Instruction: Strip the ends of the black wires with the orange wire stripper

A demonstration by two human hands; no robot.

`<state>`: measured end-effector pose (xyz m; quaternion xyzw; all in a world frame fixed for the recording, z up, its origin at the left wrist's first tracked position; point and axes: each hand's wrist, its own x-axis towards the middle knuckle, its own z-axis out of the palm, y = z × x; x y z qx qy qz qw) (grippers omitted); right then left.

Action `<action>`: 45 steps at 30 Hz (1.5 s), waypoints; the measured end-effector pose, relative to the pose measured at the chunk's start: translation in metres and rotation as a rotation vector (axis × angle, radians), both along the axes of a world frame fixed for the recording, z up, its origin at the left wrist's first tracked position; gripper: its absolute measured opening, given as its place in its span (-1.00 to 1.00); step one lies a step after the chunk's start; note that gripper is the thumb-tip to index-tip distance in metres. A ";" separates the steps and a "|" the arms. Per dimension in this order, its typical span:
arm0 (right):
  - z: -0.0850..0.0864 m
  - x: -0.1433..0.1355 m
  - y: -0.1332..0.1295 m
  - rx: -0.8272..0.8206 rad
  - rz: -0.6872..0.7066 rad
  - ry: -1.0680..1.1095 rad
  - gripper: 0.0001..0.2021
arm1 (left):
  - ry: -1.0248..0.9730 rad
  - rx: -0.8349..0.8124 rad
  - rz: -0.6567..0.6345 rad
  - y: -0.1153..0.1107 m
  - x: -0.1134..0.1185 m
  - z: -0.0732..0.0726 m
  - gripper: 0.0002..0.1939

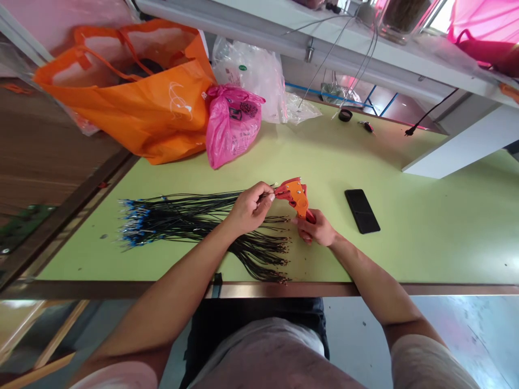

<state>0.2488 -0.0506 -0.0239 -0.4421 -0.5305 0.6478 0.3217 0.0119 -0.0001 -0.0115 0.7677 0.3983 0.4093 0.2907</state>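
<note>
The handle of a red-and-orange wire stripper (299,200) is gripped in the right hand (316,228); one of the black wires (170,220) is pinched in the left hand (253,207), by the tool's nose; the rest are spread on the worktop (425,237), blue-fitted ends to the left; beyond the right hand, a phone (362,210) is laid flat.

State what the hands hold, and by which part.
Right hand: the orange tool, by its red handles. Left hand: apparently a black wire, pinched near its end.
</note>
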 end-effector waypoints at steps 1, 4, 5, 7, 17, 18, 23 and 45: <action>0.000 0.001 0.000 0.011 0.012 0.005 -0.52 | -0.005 -0.011 0.005 0.000 0.000 -0.001 -0.78; 0.002 0.006 0.003 0.025 0.165 0.056 -0.62 | -0.021 -0.048 0.008 0.003 -0.001 -0.006 -0.75; 0.002 0.010 0.005 0.019 0.226 0.082 -0.64 | -0.030 -0.066 0.004 0.004 -0.001 -0.008 -0.74; 0.001 0.016 0.008 -0.003 0.312 0.142 -0.62 | -0.052 -0.105 -0.002 0.007 -0.003 -0.010 -0.70; -0.020 0.038 0.027 -0.113 -0.027 0.431 -0.56 | 0.250 -0.058 -0.020 0.016 -0.015 -0.020 -0.73; -0.020 0.039 0.029 -0.112 -0.049 0.438 -0.57 | 0.348 -0.022 -0.064 0.014 -0.015 -0.020 -0.74; -0.021 0.037 0.028 -0.103 0.000 0.439 -0.56 | 0.591 0.038 -0.190 0.004 -0.010 -0.014 -0.71; -0.020 0.035 0.025 -0.107 0.025 0.440 -0.57 | 0.523 -0.125 0.085 0.033 -0.045 -0.016 -0.70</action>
